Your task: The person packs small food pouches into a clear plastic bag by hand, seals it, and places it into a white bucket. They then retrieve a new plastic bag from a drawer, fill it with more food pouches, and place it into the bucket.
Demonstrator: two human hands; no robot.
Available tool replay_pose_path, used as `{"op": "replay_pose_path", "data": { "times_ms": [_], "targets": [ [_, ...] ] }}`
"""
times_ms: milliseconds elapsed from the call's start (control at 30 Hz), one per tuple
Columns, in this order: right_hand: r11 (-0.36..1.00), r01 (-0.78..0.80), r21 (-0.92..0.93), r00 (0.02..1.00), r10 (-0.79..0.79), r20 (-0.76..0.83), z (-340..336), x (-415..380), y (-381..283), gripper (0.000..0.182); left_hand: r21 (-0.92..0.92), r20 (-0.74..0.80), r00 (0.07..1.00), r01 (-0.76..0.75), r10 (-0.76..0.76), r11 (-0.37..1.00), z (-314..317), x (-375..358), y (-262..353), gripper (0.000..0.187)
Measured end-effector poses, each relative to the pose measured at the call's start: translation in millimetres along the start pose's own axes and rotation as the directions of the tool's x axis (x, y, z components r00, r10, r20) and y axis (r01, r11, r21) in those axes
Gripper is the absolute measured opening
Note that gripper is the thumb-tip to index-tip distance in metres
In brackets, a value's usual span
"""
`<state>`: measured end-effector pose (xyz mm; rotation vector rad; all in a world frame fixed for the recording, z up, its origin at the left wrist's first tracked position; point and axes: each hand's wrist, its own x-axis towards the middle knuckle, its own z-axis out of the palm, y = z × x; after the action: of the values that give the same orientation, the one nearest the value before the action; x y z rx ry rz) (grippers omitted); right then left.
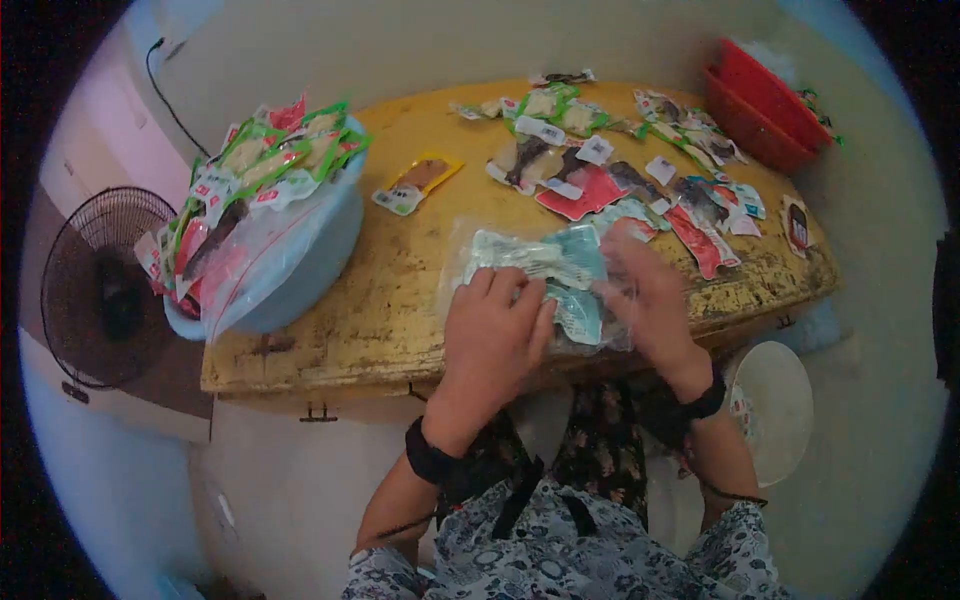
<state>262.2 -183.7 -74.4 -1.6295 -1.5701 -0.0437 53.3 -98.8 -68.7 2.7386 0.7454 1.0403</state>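
A clear plastic bag (460, 262) lies on the yellow table near its front edge, with several teal and white packets (575, 312) in it. My left hand (495, 325) rests on the left part of the bag, its fingers spread over the packets. At the bag's right side is my right hand (650, 300), blurred by motion; its fingers are near the bag's edge, and I cannot make out whether they grip it. Beyond the hands lie red packets (585, 193) and dark ones with white labels.
A light-blue basin (345, 235) heaped with green, red and white packets stands at the left of the worn yellow table (330, 350). One yellow packet (428, 172) lies alone. Red baskets (765, 115) sit at the back right. A fan (110, 290) and a white bucket (780, 415) flank the table.
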Motion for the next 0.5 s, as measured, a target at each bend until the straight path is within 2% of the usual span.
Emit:
{"op": "replay_pose_path", "data": {
  "times_ms": [100,200,300,400,500],
  "targets": [
    [0.970,0.201,-0.139,0.975,-0.211,-0.064,9.3,-0.2,4.4,0.040,0.036,-0.033,0.999,0.015,-0.014,0.999,-0.6,1.6,3.7,0.031],
    [0.989,0.135,0.053,0.991,-0.136,0.013,5.2,1.3,-0.4,0.036,0.111,-0.021,1.000,-0.003,0.005,0.994,-9.3,5.2,11.6,0.041],
    [0.996,0.075,0.054,0.995,-0.078,0.068,4.3,-3.3,3.5,0.030,0.083,0.093,0.994,-0.063,0.055,0.995,-3.3,3.8,8.4,0.046],
    [0.976,0.200,0.083,0.980,-0.197,-0.039,0.5,-11.1,13.2,0.020,0.006,0.173,0.985,-0.002,0.001,1.000,0.7,0.8,7.6,0.048],
    [0.980,0.026,0.197,0.998,-0.015,-0.056,-25.0,-17.4,7.3,0.016,0.017,0.174,0.985,-0.011,0.008,1.000,-0.6,0.5,8.7,0.049]
  ]
}}
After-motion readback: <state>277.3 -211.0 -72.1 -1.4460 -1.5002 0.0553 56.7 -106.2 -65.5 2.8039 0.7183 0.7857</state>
